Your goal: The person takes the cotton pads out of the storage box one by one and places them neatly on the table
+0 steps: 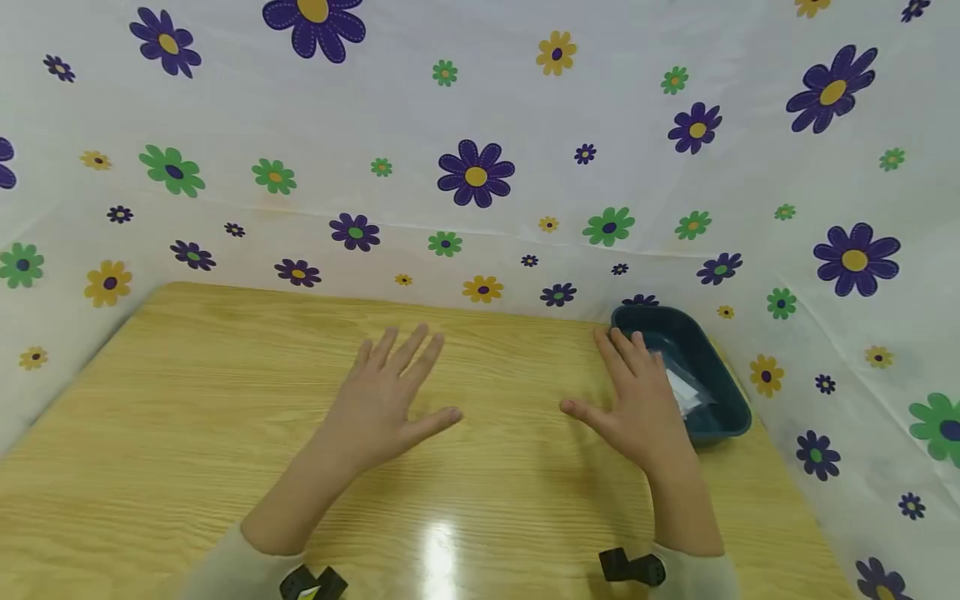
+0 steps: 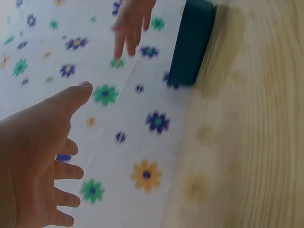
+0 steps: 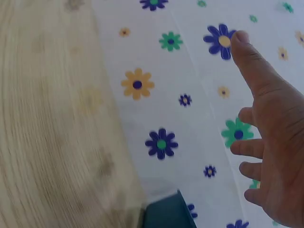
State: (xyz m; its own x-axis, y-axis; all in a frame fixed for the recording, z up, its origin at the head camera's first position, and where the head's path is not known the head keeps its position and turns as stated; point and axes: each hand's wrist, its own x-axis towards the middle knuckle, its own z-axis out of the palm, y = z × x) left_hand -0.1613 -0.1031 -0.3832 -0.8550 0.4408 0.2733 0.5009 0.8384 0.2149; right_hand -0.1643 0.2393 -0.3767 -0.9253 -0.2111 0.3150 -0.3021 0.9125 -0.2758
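Across the upper frame, cloth (image 1: 375, 92): white, printed with purple, green and yellow flowers.
Table (image 1: 498, 375): pale wood, across the lower frame, beneath both hands.
Bin (image 1: 678, 321): dark teal, right of centre on the table, partly behind the right hand.
Left hand (image 1: 384, 408): left of centre; fingers straight, spread wide, holding nothing. A steady, level palm probably serves best.
Right hand (image 1: 639, 400): right of centre, equally wide, holding nothing. Fingertips are best clear of the rim.
White packet (image 1: 682, 390): inside the bin, partly hidden; its contents are unclear.
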